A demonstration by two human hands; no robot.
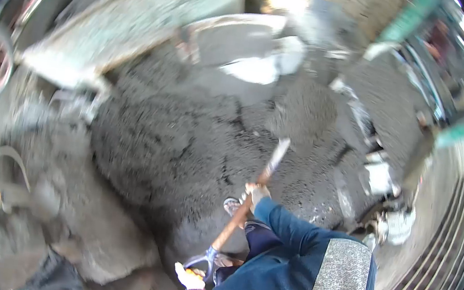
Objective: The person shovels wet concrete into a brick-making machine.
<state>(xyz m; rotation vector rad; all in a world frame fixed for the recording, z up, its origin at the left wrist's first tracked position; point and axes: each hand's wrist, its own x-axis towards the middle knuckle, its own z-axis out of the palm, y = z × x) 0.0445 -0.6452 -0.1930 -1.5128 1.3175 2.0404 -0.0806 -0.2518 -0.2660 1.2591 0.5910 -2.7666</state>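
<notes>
A shovel (232, 224) with a brown shaft and a purple-blue D-shaped handle slants up across the lower middle of the head view. My left hand (190, 278), pale and apparently gloved, is closed on the D-handle, where some orange shows. Farther up the shaft, my right hand (257, 193) is wrapped round it, close to the pale metal neck. Past the neck, a rounded mound of dark grey sand-like material (305, 110) hides the blade. Under and around it spreads a wide bed of dark grey loose material (158, 136). My sandalled foot (231, 205) is beside the shaft.
A long pale trough-like block (137, 23) lies at upper left, near a grey-filled box (233, 41). White scraps (380, 177) and another grey heap (386, 94) are on the right. A ribbed metal grille (431, 268) runs along the right edge. A large grey lump (89, 220) stands at lower left.
</notes>
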